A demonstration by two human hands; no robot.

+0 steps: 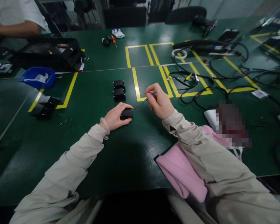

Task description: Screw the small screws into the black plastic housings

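Note:
My left hand grips a small black box on the green table, thumb and fingers around its sides. In my right hand is a screwdriver, its handle mostly hidden by the fingers. The thin shaft slants down to the left, and its tip meets the box's upper right corner, where a small shiny spot shows. Just beyond my left hand stand more black boxes in a short row, with small shiny screws at their edges.
Left are more black boxes, loose screws, a blue bin and black trays near another person's arm. Black cables sprawl at right. Pink cloth lies under my right forearm. An orange screwdriver lies far back.

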